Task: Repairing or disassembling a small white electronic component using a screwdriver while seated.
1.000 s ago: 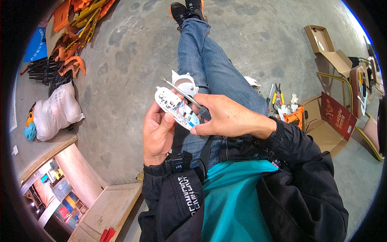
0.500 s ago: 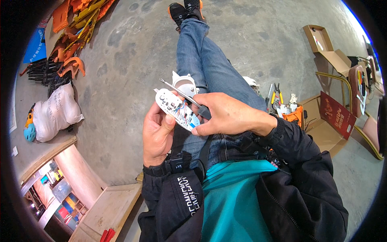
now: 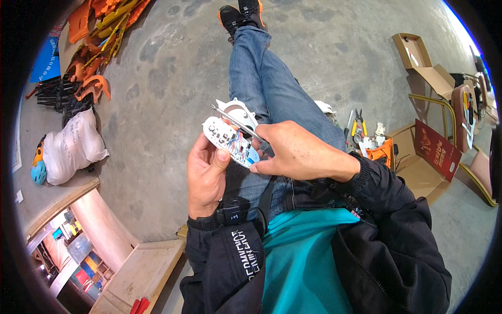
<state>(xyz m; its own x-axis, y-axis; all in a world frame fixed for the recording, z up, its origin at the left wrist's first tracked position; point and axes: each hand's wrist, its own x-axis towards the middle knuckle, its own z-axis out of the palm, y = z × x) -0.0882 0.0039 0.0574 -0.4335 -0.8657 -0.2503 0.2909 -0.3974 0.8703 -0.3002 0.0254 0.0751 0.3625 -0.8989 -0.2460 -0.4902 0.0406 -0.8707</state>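
My left hand [image 3: 208, 175] grips a long white circuit board [image 3: 223, 135] by its left edge, thumb on top. Small components and thin red, blue and white wires show on the board's face. In my right hand [image 3: 306, 149] is a screwdriver [image 3: 236, 123] with a dark handle; its metal shaft points up and left, across above the board. The right thumb also touches the board's lower end. Just beyond the board is a white plastic housing [image 3: 246, 111] with a round opening, over my jeans. Whether the housing is held or rests on my leg, I cannot tell.
Pliers with yellow handles [image 3: 359, 125] and an orange plastic part [image 3: 380, 152] lie on the floor to the right, near an open cardboard box [image 3: 426, 180]. Orange and black parts [image 3: 94, 86] and a white bag [image 3: 77, 146] are at the left, above a wooden cabinet [image 3: 141, 272].
The screwdriver's shaft has shifted slightly to the right and turned a little in my right hand. The board and the housing have moved only slightly.
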